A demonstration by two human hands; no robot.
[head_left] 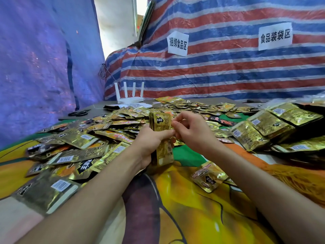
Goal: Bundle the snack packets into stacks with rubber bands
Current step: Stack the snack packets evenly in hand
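left hand (151, 147) clamped round upright stack of packets (161, 138), long axis vertical. right hand (191, 131) just beside its upper edge, fingers pinched; rubber band not discernible.

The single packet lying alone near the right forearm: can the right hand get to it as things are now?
Probably yes. The single packet lies alone on bare cloth beside the right forearm, nothing on it. But the right hand is busy at the held stack, gripped by the left hand.

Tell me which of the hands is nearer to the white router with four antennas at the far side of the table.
Left. The left hand, gripping a gold packet stack, sits below the white four-antenna router; the right hand is further off, to its right.
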